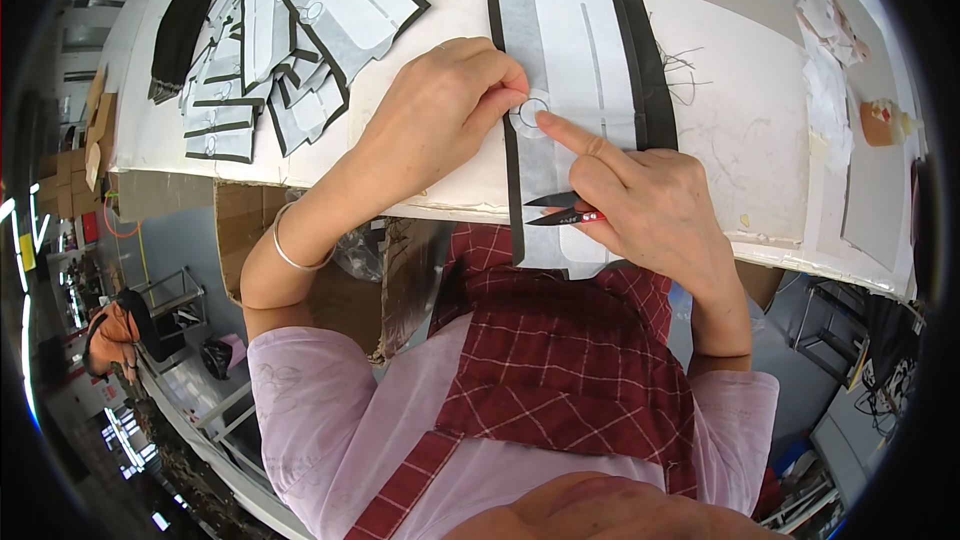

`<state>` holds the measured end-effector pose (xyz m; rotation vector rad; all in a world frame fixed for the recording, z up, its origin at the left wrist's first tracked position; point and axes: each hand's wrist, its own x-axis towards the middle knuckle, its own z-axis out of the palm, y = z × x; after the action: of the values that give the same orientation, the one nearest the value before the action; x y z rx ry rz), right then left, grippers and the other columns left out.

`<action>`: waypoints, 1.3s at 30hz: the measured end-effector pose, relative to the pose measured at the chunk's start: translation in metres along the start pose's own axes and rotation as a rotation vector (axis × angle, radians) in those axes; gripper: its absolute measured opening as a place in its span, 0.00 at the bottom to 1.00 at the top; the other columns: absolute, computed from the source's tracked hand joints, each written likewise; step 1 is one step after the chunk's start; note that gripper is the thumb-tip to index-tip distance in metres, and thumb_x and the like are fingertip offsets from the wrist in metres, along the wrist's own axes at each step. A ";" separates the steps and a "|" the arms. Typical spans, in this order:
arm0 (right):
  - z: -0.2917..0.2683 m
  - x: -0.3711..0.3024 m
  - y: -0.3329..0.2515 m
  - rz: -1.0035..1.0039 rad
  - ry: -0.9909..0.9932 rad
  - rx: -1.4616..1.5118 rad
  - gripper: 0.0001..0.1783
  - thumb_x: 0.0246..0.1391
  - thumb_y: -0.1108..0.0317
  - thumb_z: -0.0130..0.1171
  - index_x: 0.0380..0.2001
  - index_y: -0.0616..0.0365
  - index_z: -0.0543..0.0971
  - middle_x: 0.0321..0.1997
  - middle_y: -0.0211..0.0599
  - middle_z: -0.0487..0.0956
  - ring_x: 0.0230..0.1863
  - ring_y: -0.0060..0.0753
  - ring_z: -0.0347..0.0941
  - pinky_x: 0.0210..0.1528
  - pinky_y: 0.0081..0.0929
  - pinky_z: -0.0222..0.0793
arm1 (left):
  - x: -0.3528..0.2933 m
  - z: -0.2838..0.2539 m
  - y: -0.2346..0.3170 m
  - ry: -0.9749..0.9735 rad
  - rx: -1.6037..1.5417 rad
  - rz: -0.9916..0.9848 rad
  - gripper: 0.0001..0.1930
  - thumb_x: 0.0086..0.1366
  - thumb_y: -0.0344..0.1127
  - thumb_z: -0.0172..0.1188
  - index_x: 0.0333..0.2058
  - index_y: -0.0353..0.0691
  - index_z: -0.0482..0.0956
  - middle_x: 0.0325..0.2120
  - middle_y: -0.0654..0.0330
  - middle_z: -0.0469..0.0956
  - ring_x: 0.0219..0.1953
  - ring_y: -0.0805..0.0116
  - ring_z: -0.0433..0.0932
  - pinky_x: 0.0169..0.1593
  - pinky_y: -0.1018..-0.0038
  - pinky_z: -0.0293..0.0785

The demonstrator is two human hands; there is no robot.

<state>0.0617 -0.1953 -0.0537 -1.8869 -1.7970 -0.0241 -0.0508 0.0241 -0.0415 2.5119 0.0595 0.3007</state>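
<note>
A black fabric panel with a white backing (575, 50) lies before me, its near end hanging over the table's front edge. On its left side is a small round ring mark (530, 125). My left hand (440, 105) is closed in a pinch beside that ring; whatever sits between thumb and fingertip is too small to make out. The index finger of my right hand (655, 200) presses on the ring's right side. Tucked in the same hand are black-bladed thread snips (555, 217) with a bit of red, their tips pointing left across the panel.
Similar white-backed pieces (335, 5) lie in a loose heap at the far left, beside a dark stack (183, 35). Loose dark threads (685, 75) are scattered right of the panel. An amber bottle (885, 123) stands at the right; a cardboard box (245, 230) sits below the table (745, 195).
</note>
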 end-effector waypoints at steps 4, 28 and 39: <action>-0.003 0.000 0.001 -0.007 -0.034 -0.017 0.17 0.37 0.66 0.72 0.28 0.52 0.73 0.60 0.30 0.80 0.20 0.23 0.75 0.24 0.22 0.73 | 0.001 -0.004 0.000 -0.071 -0.220 -0.219 0.03 0.67 0.27 0.62 0.38 0.35 0.80 0.30 0.64 0.77 0.31 0.76 0.73 0.37 0.76 0.71; -0.002 0.001 0.001 -0.002 -0.020 0.013 0.17 0.38 0.67 0.71 0.28 0.52 0.72 0.59 0.30 0.81 0.21 0.24 0.76 0.24 0.23 0.74 | 0.001 0.001 -0.013 0.009 -0.506 -0.282 0.06 0.67 0.29 0.64 0.39 0.37 0.77 0.28 0.68 0.71 0.31 0.80 0.67 0.34 0.82 0.64; -0.001 -0.001 0.001 0.018 -0.020 0.015 0.17 0.37 0.67 0.71 0.29 0.52 0.73 0.59 0.28 0.81 0.18 0.27 0.75 0.23 0.23 0.73 | 0.001 0.001 -0.014 0.076 -0.632 -0.348 0.05 0.69 0.31 0.62 0.40 0.37 0.77 0.29 0.70 0.73 0.30 0.84 0.66 0.33 0.82 0.64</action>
<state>0.0630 -0.1965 -0.0533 -1.8994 -1.7880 0.0140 -0.0497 0.0352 -0.0501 1.8230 0.3683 0.2251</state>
